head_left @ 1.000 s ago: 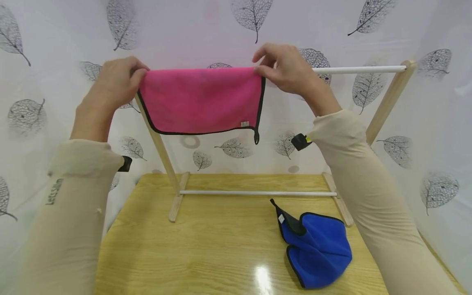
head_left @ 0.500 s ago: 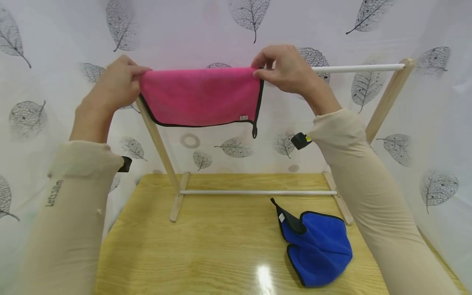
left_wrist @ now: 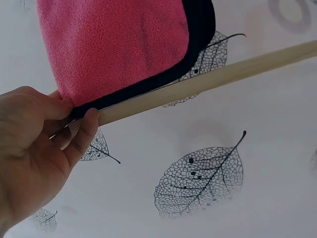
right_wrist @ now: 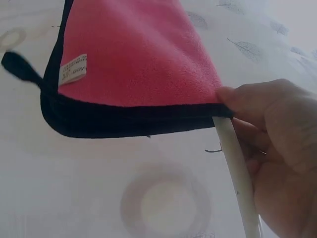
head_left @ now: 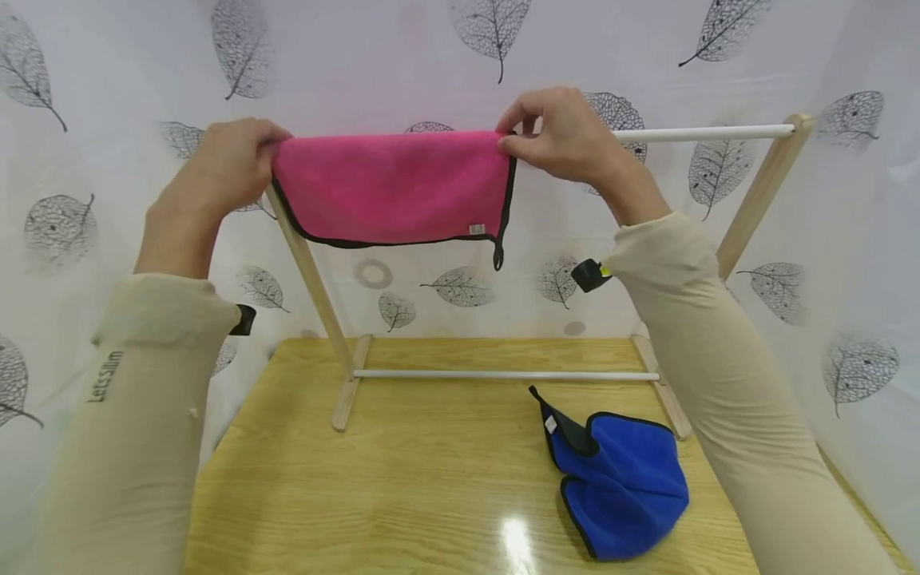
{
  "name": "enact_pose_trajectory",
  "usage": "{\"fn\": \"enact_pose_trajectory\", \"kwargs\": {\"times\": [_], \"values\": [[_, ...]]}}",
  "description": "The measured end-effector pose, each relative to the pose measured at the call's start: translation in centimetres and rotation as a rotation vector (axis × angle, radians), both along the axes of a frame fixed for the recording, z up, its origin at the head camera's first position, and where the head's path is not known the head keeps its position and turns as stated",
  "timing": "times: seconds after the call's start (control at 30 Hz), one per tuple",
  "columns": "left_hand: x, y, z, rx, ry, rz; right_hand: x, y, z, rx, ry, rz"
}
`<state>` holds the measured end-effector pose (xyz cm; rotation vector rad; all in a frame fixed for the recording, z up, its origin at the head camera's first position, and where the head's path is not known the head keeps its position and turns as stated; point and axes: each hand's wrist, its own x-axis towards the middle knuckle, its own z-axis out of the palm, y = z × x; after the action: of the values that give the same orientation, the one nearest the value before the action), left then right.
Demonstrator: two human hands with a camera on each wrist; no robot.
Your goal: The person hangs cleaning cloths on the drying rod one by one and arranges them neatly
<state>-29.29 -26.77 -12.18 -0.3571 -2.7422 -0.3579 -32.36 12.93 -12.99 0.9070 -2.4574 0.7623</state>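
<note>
A pink towel (head_left: 395, 188) with black edging hangs folded over the white top bar (head_left: 704, 134) of a rack. In the head view my left hand (head_left: 233, 164) grips the towel's upper left corner, near the wooden post. The left wrist view shows the thumb on the pink cloth (left_wrist: 116, 49) and fingers behind its dark edge. My right hand (head_left: 564, 136) pinches the upper right corner at the bar. Seen from the right wrist, thumb and fingers close on the towel's black edge (right_wrist: 148, 119), with the bar running beneath. A small label and a loop hang at the lower right corner.
A crumpled blue towel (head_left: 628, 487) with black edging lies on the wooden table (head_left: 359, 479) at the right. The rack's feet and lower white bar (head_left: 503, 374) stand at the table's back. Behind hangs a leaf-patterned curtain (head_left: 460, 287).
The pink towel's front lower edge has risen slightly since a second ago. My right fingers have closed down onto the corner. The blue towel has stayed put.
</note>
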Motion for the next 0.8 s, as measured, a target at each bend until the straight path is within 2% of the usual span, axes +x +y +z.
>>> {"fn": "enact_pose_trajectory", "kwargs": {"times": [0.2,0.5,0.8], "values": [[-0.05,-0.11,0.0,-0.031,0.023,-0.021,-0.01,0.13,0.05,-0.009,-0.003,0.005],[0.05,-0.06,0.08,0.047,0.013,0.042,-0.07,0.07,0.19,-0.036,-0.034,0.015],[0.03,0.09,-0.75,0.143,0.131,0.037,-0.05,-0.08,0.28,-0.018,-0.052,-0.006]]}}
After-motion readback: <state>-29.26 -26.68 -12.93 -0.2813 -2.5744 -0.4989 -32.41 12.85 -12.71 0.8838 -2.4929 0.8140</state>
